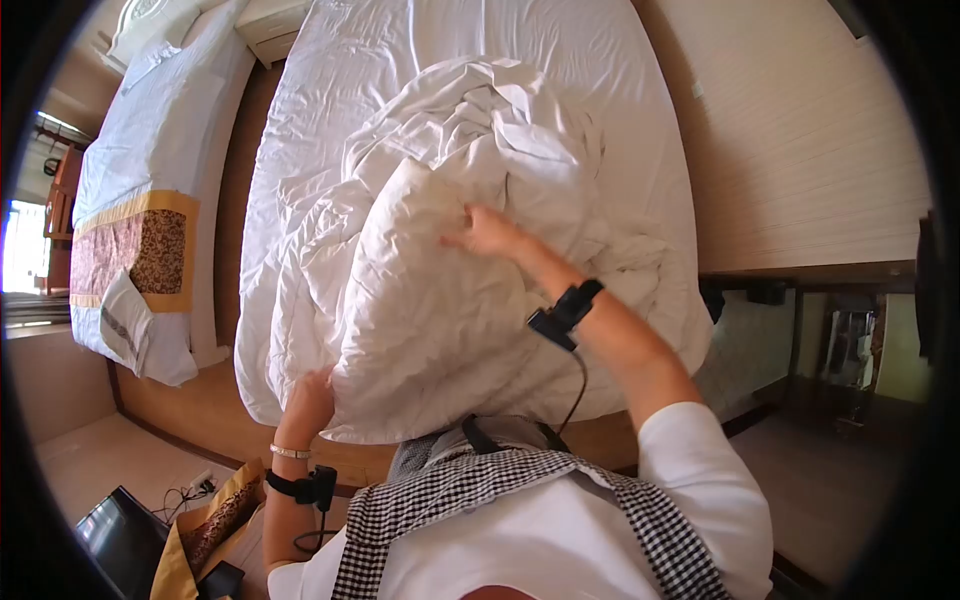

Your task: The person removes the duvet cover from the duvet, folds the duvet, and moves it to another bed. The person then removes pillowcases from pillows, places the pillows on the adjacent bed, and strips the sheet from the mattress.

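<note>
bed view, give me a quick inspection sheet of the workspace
surface: large bed, white sheet wrinkled
job's things: white duvet, bunched in loose folds
clutter: gold-edged cloth and dark screen, both off the bed
hands: left hand at the duvet's near edge, grip unclear; right hand over the duvet, blurred, contact unclear
cables: one from each wrist device, right and left; tangled cords beyond the cloth
surroundings: second bed with patterned runner, wood-toned floor
</note>
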`<state>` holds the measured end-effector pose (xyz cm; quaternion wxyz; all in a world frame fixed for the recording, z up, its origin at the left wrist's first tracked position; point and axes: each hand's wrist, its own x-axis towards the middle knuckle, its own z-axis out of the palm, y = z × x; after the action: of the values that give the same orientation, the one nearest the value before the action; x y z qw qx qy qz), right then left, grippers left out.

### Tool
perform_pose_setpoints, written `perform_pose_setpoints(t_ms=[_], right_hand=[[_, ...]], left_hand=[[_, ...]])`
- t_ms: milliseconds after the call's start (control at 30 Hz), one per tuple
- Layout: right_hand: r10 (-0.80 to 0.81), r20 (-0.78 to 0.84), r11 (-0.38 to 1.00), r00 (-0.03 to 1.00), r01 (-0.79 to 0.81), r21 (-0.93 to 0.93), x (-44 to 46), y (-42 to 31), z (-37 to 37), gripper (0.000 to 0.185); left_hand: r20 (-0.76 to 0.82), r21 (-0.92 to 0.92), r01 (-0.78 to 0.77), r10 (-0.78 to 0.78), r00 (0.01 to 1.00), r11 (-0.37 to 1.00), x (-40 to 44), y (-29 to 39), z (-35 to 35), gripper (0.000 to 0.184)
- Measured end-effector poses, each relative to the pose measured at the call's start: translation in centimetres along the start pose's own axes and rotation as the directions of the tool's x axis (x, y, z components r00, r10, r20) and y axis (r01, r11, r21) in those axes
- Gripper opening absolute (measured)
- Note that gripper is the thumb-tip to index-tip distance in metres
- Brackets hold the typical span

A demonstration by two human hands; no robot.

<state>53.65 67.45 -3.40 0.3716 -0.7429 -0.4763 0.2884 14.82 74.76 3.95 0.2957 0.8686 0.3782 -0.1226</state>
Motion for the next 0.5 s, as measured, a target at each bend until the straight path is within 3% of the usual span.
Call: perform_pose_setpoints(t_ms=[33,67,100,133,167,200,233,267,300,333,367,433,500], right_hand=[[-0.045,0.028,0.959,0.999,0.035,0.282,-0.8,0.7,2.6,0.057],[0.007,0.128,0.945,0.992,-0.049,0.324,-2.1,-2.3,3.3,0.047],[0.061,0.237,0.922,0.97,-0.145,0.358,-4.1,-6.7,3.5,0.038],[-0.154,0.304,0.853,0.94,-0.029,0.52,-5.9,-9.6,4.8,0.027],[-0.219,0.524,0.851,0.823,-0.102,0.515,-8.4,-14.3,4.3,0.025],[-0.627,0.334,0.756,0.704,0.446,0.48,-11.0,-16.2,7.3,0.021],[-0.606,0.577,0.787,0.547,0.306,0.536,-13.8,-20.0,6.0,0.021],[-0.851,0.205,0.47,0.482,0.53,0.706,-16.0,-22.4,5.9,0.025],[-0.824,0.362,0.539,0.435,0.409,0.736,-16.8,-22.6,6.1,0.027],[-0.783,0.507,0.61,0.361,0.287,0.738,-17.4,-22.4,6.4,0.028],[-0.727,0.632,0.681,0.266,0.169,0.713,-18.0,-22.0,6.8,0.029],[-0.621,0.733,0.776,0.278,0.082,0.626,-19.2,-20.7,7.5,0.039],[-0.449,0.867,0.876,0.216,-0.081,0.475,-19.5,-19.1,6.5,0.038]], left_hand=[[-0.19,-0.076,-0.032,0.017,0.982,0.997,0.7,-0.4,0.4,0.03],[-0.376,-0.146,-0.077,0.016,0.926,0.986,1.4,-0.3,0.5,0.029],[-0.341,-0.26,0.08,-0.169,0.925,0.962,2.0,1.0,-1.0,0.032],[-0.326,-0.467,0.07,-0.245,0.913,0.882,2.9,1.4,-1.8,0.035],[-0.267,-0.641,0.065,-0.302,0.915,0.764,3.4,3.8,-4.0,0.041],[-0.211,-0.859,-0.039,-0.284,0.935,0.51,3.9,3.9,-5.3,0.047],[-0.116,-0.813,0.07,-0.278,0.954,0.578,3.6,6.2,-7.7,0.058],[-0.017,-0.692,0.112,-0.171,0.985,0.713,4.2,6.7,-8.4,0.068],[0.1,-0.547,0.121,-0.079,0.992,0.828,4.1,7.0,-8.6,0.078],[0.074,-0.321,-0.049,0.077,0.994,0.946,3.3,7.0,-6.8,0.083],[0.09,-0.07,-0.227,0.233,0.968,0.971,2.4,7.2,-4.8,0.089],[0.162,0.057,-0.227,0.216,0.963,0.972,-0.7,10.0,-2.6,0.095],[0.286,0.063,0.061,-0.077,0.955,0.996,-1.6,6.8,3.1,0.086]])
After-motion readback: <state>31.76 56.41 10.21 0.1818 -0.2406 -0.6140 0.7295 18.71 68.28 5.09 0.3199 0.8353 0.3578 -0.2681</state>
